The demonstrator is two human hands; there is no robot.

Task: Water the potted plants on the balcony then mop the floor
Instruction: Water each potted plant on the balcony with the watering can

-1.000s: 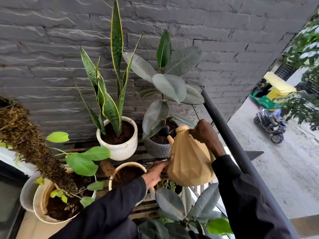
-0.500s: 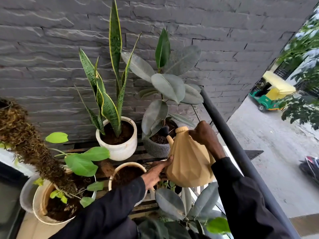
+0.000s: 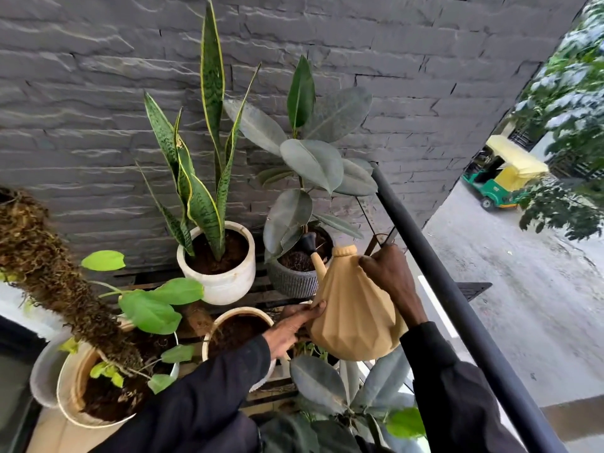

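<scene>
A tan faceted watering can (image 3: 354, 318) hangs tilted, its black nozzle (image 3: 309, 241) over the soil of the grey ribbed pot (image 3: 292, 282) holding a rubber plant (image 3: 313, 165). My right hand (image 3: 389, 279) grips the can's handle at its top right. My left hand (image 3: 294, 325) presses flat against the can's lower left side. Left of the grey pot stands a white pot (image 3: 228, 286) with a snake plant (image 3: 199, 178). A cream pot of bare soil (image 3: 228, 318) sits under my left wrist.
A cream pot (image 3: 68, 400) with a mossy pole (image 3: 55, 279) and light green leaves stands at the lower left. Another rubber plant (image 3: 346, 390) grows below the can. A black railing (image 3: 457, 308) runs diagonally on the right, with the street beyond. A dark stone wall (image 3: 98, 93) backs the pots.
The can and both hands stay almost still, tilted over the grey pot. On the street, a scooter has passed out of view.
</scene>
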